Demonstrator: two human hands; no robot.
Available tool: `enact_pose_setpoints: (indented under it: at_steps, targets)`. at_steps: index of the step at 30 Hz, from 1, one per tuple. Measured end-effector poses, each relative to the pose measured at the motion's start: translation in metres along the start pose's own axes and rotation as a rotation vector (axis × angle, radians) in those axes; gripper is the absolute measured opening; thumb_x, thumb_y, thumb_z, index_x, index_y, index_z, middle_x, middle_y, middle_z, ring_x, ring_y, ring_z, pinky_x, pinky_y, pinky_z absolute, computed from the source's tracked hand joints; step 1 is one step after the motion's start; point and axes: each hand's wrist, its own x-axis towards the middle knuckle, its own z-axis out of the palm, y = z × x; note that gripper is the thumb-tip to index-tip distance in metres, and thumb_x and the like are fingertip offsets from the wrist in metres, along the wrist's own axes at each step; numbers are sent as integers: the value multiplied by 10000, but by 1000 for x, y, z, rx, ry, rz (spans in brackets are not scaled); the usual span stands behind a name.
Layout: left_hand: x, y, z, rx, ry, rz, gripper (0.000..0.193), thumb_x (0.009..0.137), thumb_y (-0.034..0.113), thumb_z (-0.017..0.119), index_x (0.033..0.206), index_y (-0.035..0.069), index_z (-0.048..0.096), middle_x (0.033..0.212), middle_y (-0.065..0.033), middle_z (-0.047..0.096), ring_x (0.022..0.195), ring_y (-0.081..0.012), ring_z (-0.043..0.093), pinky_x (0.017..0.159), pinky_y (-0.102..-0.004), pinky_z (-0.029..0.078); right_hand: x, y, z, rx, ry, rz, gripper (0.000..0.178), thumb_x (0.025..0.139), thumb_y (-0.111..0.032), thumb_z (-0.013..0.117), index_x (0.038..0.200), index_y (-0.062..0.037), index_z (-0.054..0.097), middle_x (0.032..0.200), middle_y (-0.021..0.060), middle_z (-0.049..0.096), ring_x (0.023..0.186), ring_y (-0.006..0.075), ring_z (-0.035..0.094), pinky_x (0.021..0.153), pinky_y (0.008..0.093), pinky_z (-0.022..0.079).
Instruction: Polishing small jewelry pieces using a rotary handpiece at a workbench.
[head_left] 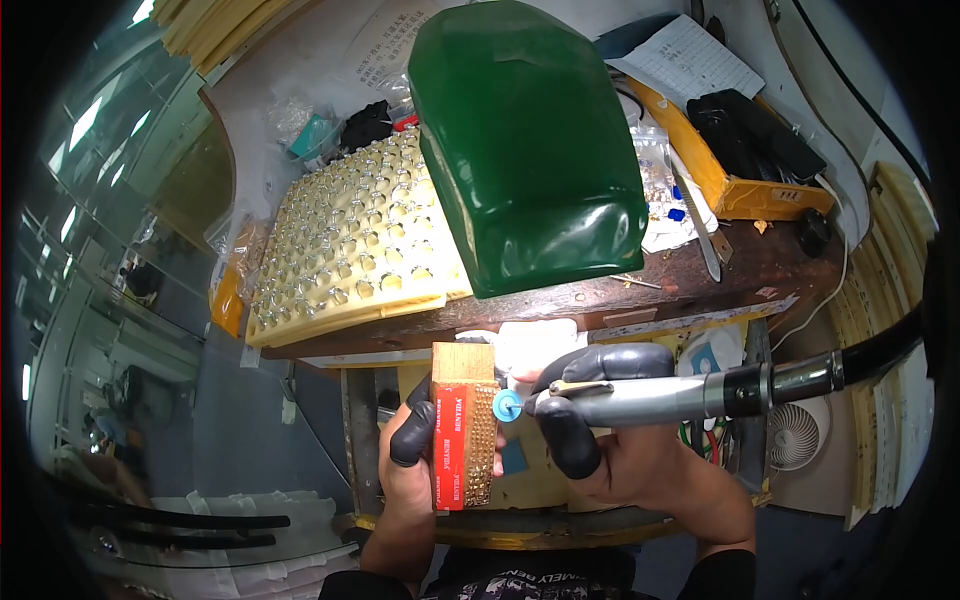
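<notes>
Cluttered worn wooden surface (700, 275), green lamp shade (530, 140) overhead. Our left hand (415, 450), fingers clenched on a wooden block (462, 425) carrying small gold pieces, held below the surface edge. Right hand (600, 440) grips the rotary handpiece (650, 398), blue wheel (507, 405) touching the pieces. Looks like mid-polish; steady contact needed.

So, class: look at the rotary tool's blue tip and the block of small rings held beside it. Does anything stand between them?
Nothing visible does. The right hand holds the rotary tool, and its blue tip sits right at the ring-covered face of the wooden block held upright by the left hand. Whether tip and rings touch cannot be told.
</notes>
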Motion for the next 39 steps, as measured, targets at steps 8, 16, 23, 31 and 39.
enact_pose_setpoints:
  at_steps: [8, 16, 23, 31, 39]
  targets:
    - [1, -1, -2, -29, -28, -1, 653, 956, 406, 503, 1358, -95, 383, 1105, -243, 590, 868, -286, 661, 657, -385, 592, 1, -1, 1, 63, 8, 35, 150, 903, -94, 615, 974, 37, 599, 967, 176, 664, 898, 247, 688, 787, 348, 549]
    - [1, -2, -3, -57, -39, 11, 652, 954, 396, 506, 1360, -96, 376, 1115, -251, 586, 882, -295, 659, 661, -388, 591, 2, -3, -1, -9, 5, -2, 142, 900, -94, 621, 954, 35, 596, 963, 179, 664, 887, 241, 687, 779, 345, 547]
    - [1, -2, -3, -75, -34, 1, 635, 955, 380, 494, 1358, -97, 380, 1113, -251, 589, 871, -297, 660, 653, -391, 590, 2, -1, 1, -2, 15, 5, 136, 897, -88, 618, 945, 39, 610, 949, 177, 671, 861, 243, 689, 765, 339, 547]
    - [1, -4, -3, -62, -11, 1, 651, 942, 394, 501, 1354, -97, 385, 1099, -247, 594, 861, -293, 659, 648, -387, 590, 2, 2, 1, 10, 30, -29, 132, 892, -85, 618, 929, 41, 615, 924, 173, 673, 849, 247, 691, 764, 340, 548]
    - [2, -2, -2, -48, -22, 1, 657, 936, 406, 500, 1345, -98, 393, 1087, -240, 593, 853, -287, 656, 649, -386, 587, 1, 1, 4, 3, 54, -36, 144, 891, -91, 626, 951, 38, 602, 957, 180, 668, 872, 245, 686, 767, 344, 545]
